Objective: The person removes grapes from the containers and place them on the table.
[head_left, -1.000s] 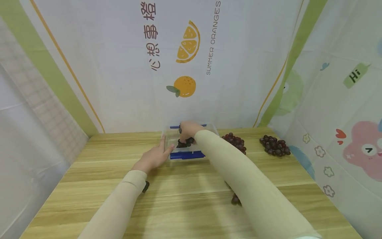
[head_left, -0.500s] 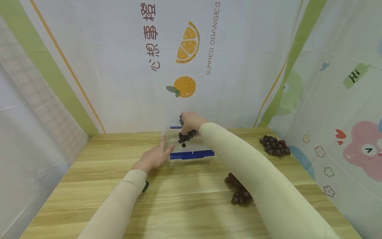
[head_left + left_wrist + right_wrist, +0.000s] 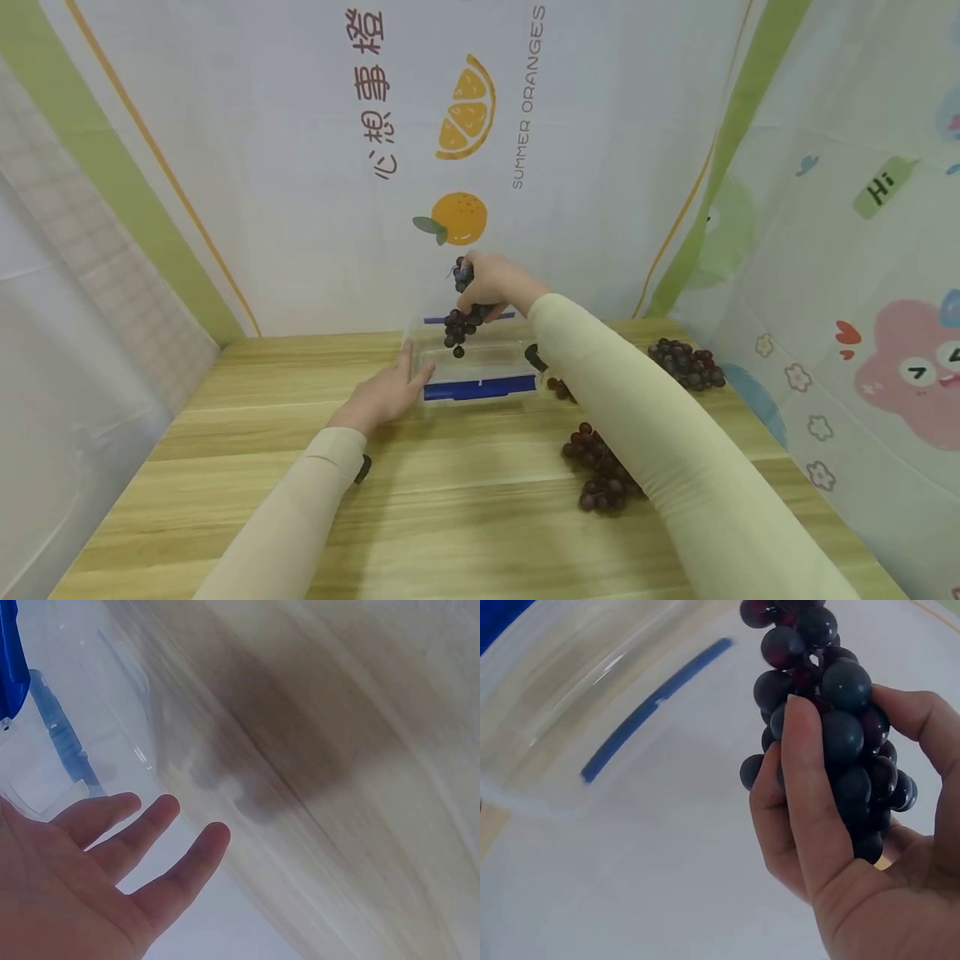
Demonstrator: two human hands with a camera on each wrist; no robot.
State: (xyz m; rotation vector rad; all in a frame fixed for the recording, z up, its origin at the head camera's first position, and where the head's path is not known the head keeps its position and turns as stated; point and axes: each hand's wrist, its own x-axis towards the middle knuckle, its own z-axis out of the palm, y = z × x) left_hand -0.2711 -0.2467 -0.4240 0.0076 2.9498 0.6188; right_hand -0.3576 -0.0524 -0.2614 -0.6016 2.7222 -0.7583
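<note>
A bunch of dark grapes [image 3: 844,735] is gripped in my right hand [image 3: 493,283], fingers and thumb curled round its middle. In the head view the bunch hangs above a clear plastic box [image 3: 480,363] with blue latches, its lower end over the box's inside. My left hand [image 3: 386,393] rests at the box's left side, its fingers spread. From the left wrist view, the fingers [image 3: 187,870] are loosely extended beside the clear wall and curl round nothing.
One bunch of dark red grapes [image 3: 597,475] lies on the wooden table [image 3: 450,517] near my right forearm. Another bunch [image 3: 686,363] sits at the right back. Part of a further bunch [image 3: 558,388] shows beside the box, mostly hidden by the sleeve. A printed cloth [image 3: 322,250] hangs behind.
My right hand has risen out of the box with the bunch of grapes, which now hangs higher. The left hand stays at the box's left side. The view has shifted slightly.
</note>
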